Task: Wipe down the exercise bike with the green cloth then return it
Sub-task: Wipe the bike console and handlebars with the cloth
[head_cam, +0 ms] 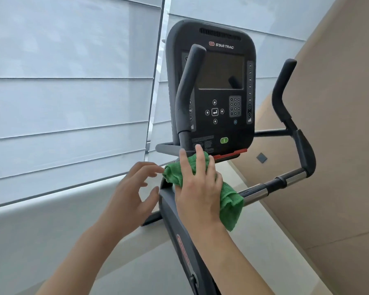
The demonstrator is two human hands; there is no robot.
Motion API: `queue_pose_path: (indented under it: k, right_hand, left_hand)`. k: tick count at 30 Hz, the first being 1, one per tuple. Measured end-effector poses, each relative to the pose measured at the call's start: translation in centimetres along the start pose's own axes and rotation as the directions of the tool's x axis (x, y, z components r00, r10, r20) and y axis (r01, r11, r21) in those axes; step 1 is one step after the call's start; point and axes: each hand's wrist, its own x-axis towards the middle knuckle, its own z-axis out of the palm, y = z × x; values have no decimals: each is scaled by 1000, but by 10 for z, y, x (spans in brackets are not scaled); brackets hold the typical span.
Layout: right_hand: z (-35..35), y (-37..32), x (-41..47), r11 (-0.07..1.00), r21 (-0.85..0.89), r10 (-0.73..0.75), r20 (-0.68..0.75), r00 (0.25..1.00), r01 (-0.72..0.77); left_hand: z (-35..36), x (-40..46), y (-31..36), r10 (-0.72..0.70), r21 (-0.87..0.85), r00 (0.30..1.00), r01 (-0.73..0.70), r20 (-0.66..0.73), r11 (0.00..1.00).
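The exercise bike fills the middle of the head view, with its black console (213, 86) upright and its dark frame column (179, 226) running down toward me. My right hand (197, 188) presses the bunched green cloth (230, 207) onto the top of the column, just below the console's red lower edge. The cloth spills out to the right of my palm over the handlebar junction. My left hand (134, 186) hovers just left of the cloth with fingers spread, its fingertips close to the cloth's left corner and holding nothing.
The left handlebar grip (186, 90) rises in front of the console. The right handlebar (294, 133) curves out, with a chrome bar section (256, 193) beside the cloth. White window blinds (68, 103) lie to the left, a beige wall (339, 145) to the right.
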Motion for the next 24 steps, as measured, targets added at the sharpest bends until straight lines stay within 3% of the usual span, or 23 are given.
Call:
queue_pose_path:
  k: [6,12,24]
  right_hand:
    - [-3,-9,29,1000,-9,2,9,1000,-2]
    - [-11,-9,46,996,91,3,-12,1000,-1]
    - [7,40,-70,975,215,-34,-114,993,58]
  left_hand:
    - [5,-7,8,-25,28,1000,25,-12,999]
    - [5,-24,15,-56,48,998,57,-15,997]
    - [6,-58,27,-19,-12,998,20,62,1000]
